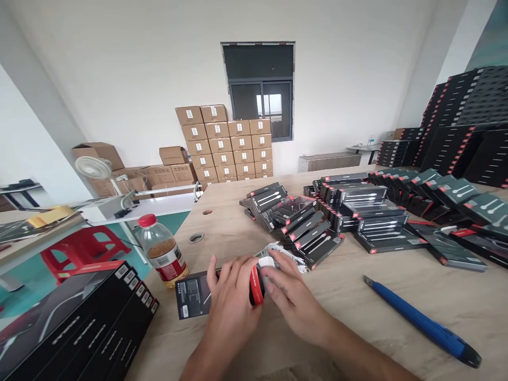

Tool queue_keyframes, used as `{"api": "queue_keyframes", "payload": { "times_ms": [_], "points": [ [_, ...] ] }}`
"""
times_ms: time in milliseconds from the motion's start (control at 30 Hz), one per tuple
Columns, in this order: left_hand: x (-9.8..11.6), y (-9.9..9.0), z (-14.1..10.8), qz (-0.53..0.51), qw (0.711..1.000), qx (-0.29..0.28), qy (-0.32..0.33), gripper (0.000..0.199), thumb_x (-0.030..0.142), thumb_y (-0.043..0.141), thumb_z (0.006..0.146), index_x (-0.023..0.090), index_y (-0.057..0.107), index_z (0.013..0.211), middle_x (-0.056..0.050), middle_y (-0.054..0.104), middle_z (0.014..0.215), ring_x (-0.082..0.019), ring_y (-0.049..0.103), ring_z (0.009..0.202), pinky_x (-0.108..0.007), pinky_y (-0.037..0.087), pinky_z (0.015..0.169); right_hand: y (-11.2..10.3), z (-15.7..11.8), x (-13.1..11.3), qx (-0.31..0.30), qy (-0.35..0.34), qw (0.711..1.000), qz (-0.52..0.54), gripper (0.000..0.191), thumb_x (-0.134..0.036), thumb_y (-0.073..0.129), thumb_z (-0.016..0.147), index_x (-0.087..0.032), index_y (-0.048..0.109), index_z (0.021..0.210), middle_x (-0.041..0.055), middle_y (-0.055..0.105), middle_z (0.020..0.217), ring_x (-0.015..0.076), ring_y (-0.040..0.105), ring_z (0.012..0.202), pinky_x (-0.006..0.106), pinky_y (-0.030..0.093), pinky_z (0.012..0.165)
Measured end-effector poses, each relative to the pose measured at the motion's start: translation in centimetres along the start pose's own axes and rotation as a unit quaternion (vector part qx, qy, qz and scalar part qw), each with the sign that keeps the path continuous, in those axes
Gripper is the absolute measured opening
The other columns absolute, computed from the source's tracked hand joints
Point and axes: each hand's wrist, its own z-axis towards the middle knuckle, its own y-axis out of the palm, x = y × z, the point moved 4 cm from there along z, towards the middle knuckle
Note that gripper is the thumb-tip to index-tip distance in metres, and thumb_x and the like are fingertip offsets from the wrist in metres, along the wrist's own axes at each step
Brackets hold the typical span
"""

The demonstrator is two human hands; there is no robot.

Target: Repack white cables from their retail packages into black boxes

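Observation:
My left hand (234, 291) is closed round a small black box with a red band (257, 286), held just above the table. At the box's right end, my right hand (291, 296) pinches a white piece (265, 261), which looks like part of a charging cable; the fingers hide most of it. Behind my hands lies a bundle of white cables (293, 256). Under and left of my left hand is a flat printed dark box sleeve (192, 296), partly covered by the hand.
Black cable boxes (309, 222) are heaped beyond my hands, with more boxes (456, 190) at the right. A blue pen-like tool (420, 317) lies at right. A red-capped bottle (162, 254) and stacked black boxes (91, 328) stand at left. Cartons (230, 143) line the wall.

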Motion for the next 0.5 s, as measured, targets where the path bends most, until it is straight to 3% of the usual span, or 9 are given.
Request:
{"api": "queue_keyframes", "payload": {
  "times_ms": [67, 167, 233, 300, 400, 500],
  "points": [
    [0.3, 0.2, 0.1, 0.007, 1.0, 0.005, 0.005, 0.055, 0.009, 0.057, 0.076, 0.027, 0.047, 0.126, -0.006, 0.068, 0.124, -0.028, 0.059, 0.118, -0.06, 0.005, 0.12, 0.6, 0.2, 0.0, 0.004, 0.033, 0.998, 0.05, 0.029, -0.038, 0.049, 0.1, -0.027, 0.067, 0.12, 0.0082, 0.04, 0.158, 0.0288, 0.024, 0.151, 0.054, 0.019, 0.123],
    [0.5, 0.4, 0.4, 0.008, 1.0, -0.006, 0.01, 0.057, 0.009, 0.056, 0.076, 0.028, 0.046, 0.129, -0.007, 0.067, 0.124, -0.028, 0.059, 0.118, -0.059, 0.007, 0.12, 0.5, 0.7, 0.2, 0.03, 0.085, 0.986, 0.137, 0.025, -0.047, 0.062, 0.092, -0.024, 0.071, 0.096, 0.0081, 0.048, 0.15, 0.0306, 0.028, 0.148, 0.052, 0.021, 0.122],
    [0.1, 0.4, 0.4, 0.008, 1.0, -0.02, 0.006, 0.062, 0.009, 0.057, 0.076, 0.027, 0.044, 0.133, -0.007, 0.066, 0.125, -0.028, 0.059, 0.118, -0.058, 0.01, 0.119, -0.7, 1.1, 0.6, 0.077, 0.107, 0.972, 0.194, 0.032, -0.052, 0.075, 0.08, -0.022, 0.065, 0.078, 0.0083, 0.056, 0.141, 0.0327, 0.041, 0.139, 0.05, 0.031, 0.116],
    [-0.8, 0.2, 0.2, 0.016, 0.999, -0.029, -0.005, 0.068, 0.011, 0.059, 0.076, 0.027, 0.04, 0.14, -0.007, 0.064, 0.126, -0.028, 0.059, 0.117, -0.057, 0.012, 0.119, -2.8, 1.4, 1.5, 0.152, 0.123, 0.95, 0.245, 0.039, -0.055, 0.079, 0.074, -0.021, 0.059, 0.074, 0.0085, 0.061, 0.132, 0.0315, 0.055, 0.124, 0.046, 0.041, 0.107],
    [-2.2, 0.1, -0.3, 0.024, 0.999, -0.047, -0.009, 0.075, 0.012, 0.06, 0.077, 0.031, 0.037, 0.145, -0.006, 0.062, 0.129, -0.027, 0.057, 0.12, -0.057, 0.012, 0.119, -6.3, 1.6, 2.7, 0.233, 0.12, 0.941, 0.213, 0.039, -0.057, 0.076, 0.076, -0.021, 0.06, 0.082, 0.0111, 0.061, 0.134, 0.0314, 0.06, 0.118, 0.047, 0.045, 0.101],
    [-2.9, 0.2, -0.6, 0.02, 0.996, -0.08, -0.013, 0.074, 0.01, 0.059, 0.075, 0.033, 0.04, 0.143, -0.005, 0.062, 0.13, -0.027, 0.056, 0.122, -0.057, 0.01, 0.12, -8.7, 1.4, 2.2, 0.257, 0.048, 0.964, 0.04, 0.04, -0.05, 0.072, 0.081, -0.024, 0.063, 0.111, 0.014, 0.049, 0.148, 0.0337, 0.048, 0.134, 0.053, 0.042, 0.106]
  ]
}}
